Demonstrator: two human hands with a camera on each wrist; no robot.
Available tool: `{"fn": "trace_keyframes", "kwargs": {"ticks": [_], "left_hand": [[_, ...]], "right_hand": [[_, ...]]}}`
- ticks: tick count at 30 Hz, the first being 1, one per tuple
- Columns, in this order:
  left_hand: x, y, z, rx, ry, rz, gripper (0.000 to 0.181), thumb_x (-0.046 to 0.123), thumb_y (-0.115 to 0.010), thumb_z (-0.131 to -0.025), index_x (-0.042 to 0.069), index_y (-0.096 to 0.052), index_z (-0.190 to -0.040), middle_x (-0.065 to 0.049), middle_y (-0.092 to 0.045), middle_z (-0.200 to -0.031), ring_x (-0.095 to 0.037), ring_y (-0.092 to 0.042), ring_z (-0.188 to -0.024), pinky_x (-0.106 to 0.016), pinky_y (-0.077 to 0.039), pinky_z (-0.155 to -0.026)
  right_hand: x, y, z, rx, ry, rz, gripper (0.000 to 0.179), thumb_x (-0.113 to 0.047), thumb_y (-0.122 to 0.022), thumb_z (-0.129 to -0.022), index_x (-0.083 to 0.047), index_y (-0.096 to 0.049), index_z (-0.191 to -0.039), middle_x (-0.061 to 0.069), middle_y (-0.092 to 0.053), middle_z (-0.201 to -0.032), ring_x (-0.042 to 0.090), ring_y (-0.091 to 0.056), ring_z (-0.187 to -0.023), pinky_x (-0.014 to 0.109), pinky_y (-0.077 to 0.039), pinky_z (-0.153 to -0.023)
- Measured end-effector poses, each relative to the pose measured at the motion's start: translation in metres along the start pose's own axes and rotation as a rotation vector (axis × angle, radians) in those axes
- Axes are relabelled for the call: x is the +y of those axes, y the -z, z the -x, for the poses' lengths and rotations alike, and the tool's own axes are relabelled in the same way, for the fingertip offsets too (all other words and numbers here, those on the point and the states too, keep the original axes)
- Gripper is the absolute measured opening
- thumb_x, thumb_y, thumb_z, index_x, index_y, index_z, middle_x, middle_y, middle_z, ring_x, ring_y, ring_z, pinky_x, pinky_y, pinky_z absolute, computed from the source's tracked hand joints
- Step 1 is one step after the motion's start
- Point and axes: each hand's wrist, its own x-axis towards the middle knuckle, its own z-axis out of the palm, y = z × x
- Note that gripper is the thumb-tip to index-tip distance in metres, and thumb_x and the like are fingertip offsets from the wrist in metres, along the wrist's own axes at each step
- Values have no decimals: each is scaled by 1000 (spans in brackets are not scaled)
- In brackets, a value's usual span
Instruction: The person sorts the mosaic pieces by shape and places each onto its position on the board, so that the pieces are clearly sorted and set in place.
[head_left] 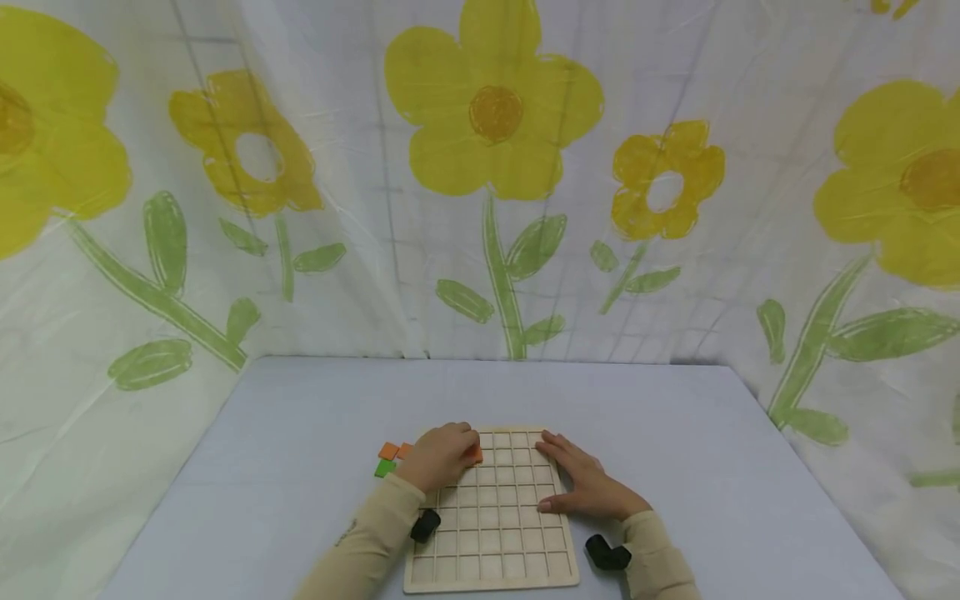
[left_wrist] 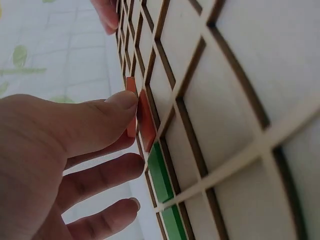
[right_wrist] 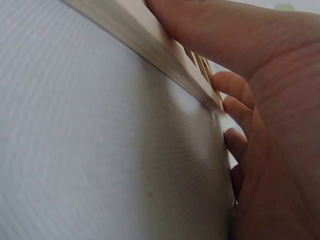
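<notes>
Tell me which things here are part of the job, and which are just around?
Part of the job:
left hand, pinching an orange tile
right hand, at the edge of the board
second orange tile and green tiles, on the board
loose tiles beside it, probably

Just around:
table
flowered backdrop

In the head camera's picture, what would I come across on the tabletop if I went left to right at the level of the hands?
A loose green tile → the left hand → an orange tile peeking out beside it → bare squares of the wooden board → the right hand.
</notes>
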Motion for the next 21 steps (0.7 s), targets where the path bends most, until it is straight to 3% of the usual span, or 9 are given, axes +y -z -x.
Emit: {"fn": "trace_keyframes", "kwargs": {"ticks": [7,21], "left_hand": [[3,-11,-4,13,-17,-26,10,17,-73,-85,17,-64,-83,5,-58,-80,-12,-54,-71,-23,-46,-60],[10,-12,-11,-17,-9,-33,9,18,-74,-84,17,-65,-82,6,-58,-81,-11,-52,-71,-21,-44,-60]], "right_hand": [[0,-1,-1,5,9,14,94,-60,-71,-75,-19,-31,-150,2,-16,-160,33,-9,-147,67,-15,-107],[1,-1,-2,0,-6,7,93,-58,-72,-76,-19,-32,-150,1,-15,-160,32,-9,-147,66,-15,-107]]}}
